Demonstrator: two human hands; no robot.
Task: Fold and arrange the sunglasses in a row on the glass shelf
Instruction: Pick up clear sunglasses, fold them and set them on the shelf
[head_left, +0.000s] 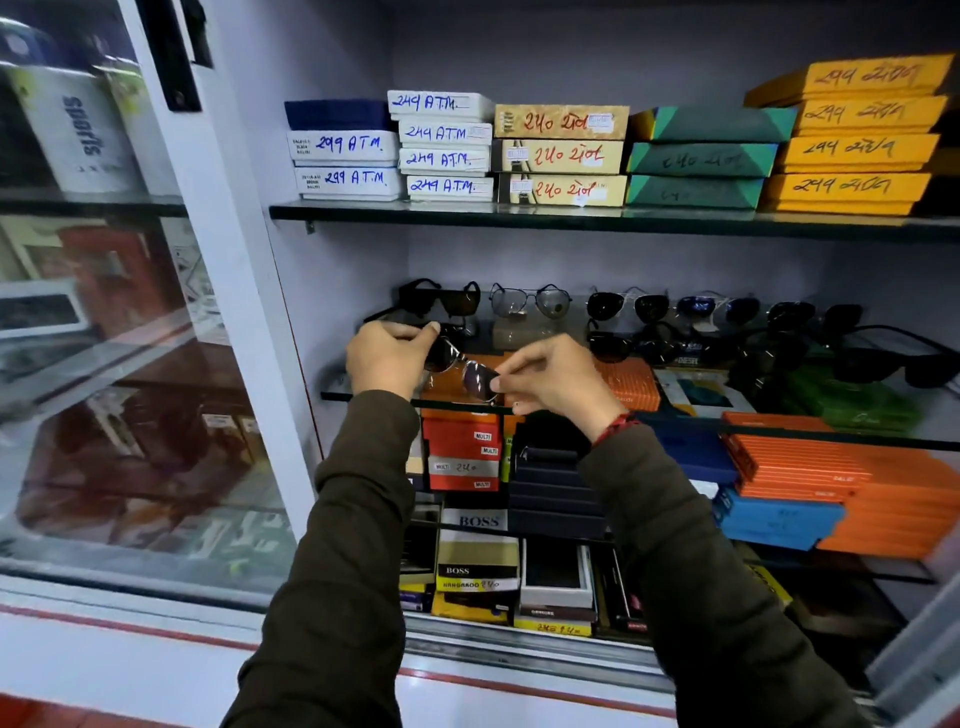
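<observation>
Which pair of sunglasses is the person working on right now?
Find the glass shelf below the stacked boxes. At its left front, the left hand and right hand pinch one dark-lensed pair of sunglasses between them. It alone is lifted and tilted; the others rest in rows behind.

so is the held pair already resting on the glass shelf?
No, both hands, left and right, hold the sunglasses above the glass shelf.

"BOSS" on box (478, 520); "MULTI" on red boxes (462, 441).
</observation>
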